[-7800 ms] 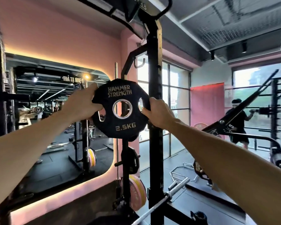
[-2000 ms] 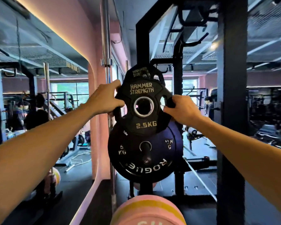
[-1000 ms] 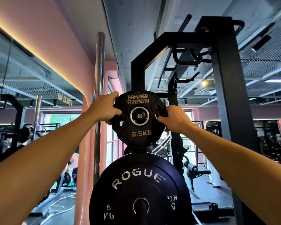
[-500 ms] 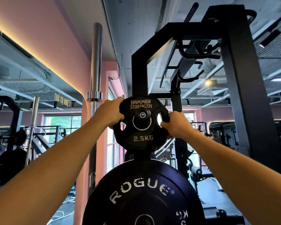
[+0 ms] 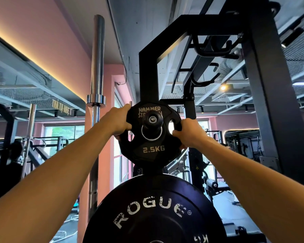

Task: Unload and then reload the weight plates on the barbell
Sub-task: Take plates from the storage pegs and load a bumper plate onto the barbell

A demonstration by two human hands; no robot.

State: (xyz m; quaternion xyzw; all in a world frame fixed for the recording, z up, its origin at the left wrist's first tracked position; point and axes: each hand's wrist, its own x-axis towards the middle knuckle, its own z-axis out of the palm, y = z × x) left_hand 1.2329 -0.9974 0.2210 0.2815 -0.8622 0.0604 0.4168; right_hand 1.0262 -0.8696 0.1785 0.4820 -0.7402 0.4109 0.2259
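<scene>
I see left hand (image 5: 120, 120) and right hand (image 5: 186, 133) | fingers curled around round black rubbery 2.5KG plate (image 5: 152, 148) rim | centre hole over black storage peg (image 5: 152, 118) | above matte black ROGUE bumper plate (image 5: 153, 213)

Small black weight plate (image 5: 152, 137), round with cut-out grip holes, white lettering "HAMMER STRENGTH" across the top and "2.5KG" below the centre ring; upright, face toward the camera, centre hole threaded over a black storage peg (image 5: 152, 119) whose round end cap with a silver bolt pokes out through the upper part of the ring, covering some of the lettering. Gripped at both sides, left edge and right edge. Directly beneath, a larger black plate (image 5: 153, 211) marked "ROGUE" in worn white letters, also upright and facing the camera, its top rim just under the small plate, lower part cut off by the frame edge
</scene>
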